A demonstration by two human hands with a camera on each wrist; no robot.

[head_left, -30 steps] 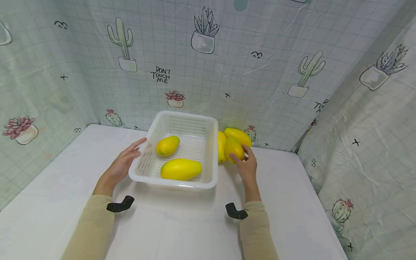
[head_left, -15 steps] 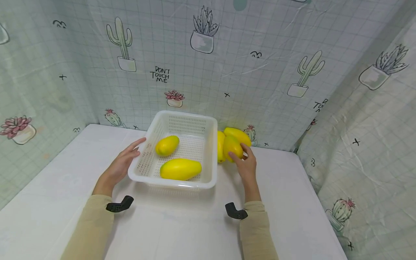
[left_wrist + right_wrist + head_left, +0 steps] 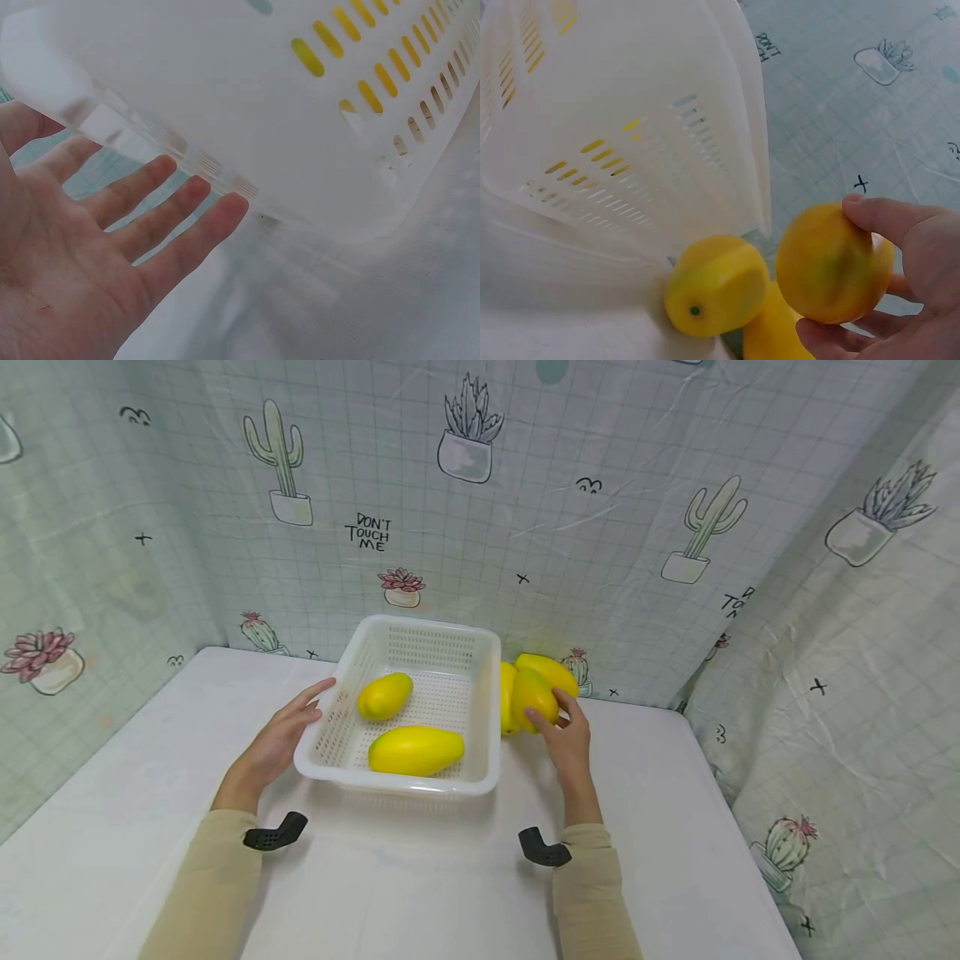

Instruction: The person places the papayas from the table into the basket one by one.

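Yellow mango (image 3: 535, 700) is grasped between the thumb and fingers of the right hand (image 3: 570, 739), just right of a white slotted basket (image 3: 397, 782) set on a white table (image 3: 390, 877). A second yellow fruit (image 3: 507, 693) is seen between the held mango and the basket's right wall, partly hidden by the rim; a third yellow fruit (image 3: 555, 671) is placed farther back, off the basket's rear right corner. Whether these two are touched by the held mango cannot be told.

Inside the basket, a smaller yellow fruit (image 3: 386, 696) is seen toward the left wall, while a larger yellow fruit (image 3: 416, 751) is laid lengthwise near the front wall. At the basket's left side, the fingers of the left hand (image 3: 273, 743) are extended and spread, with nothing gripped; the fingertips are set at the rim, though firm contact cannot be told.

Both forearms are covered by tan sleeves (image 3: 198, 893). Behind the basket, a pale gridded cloth (image 3: 525, 535) is hung, printed with potted cacti and the words "DON'T TOUCH ME."
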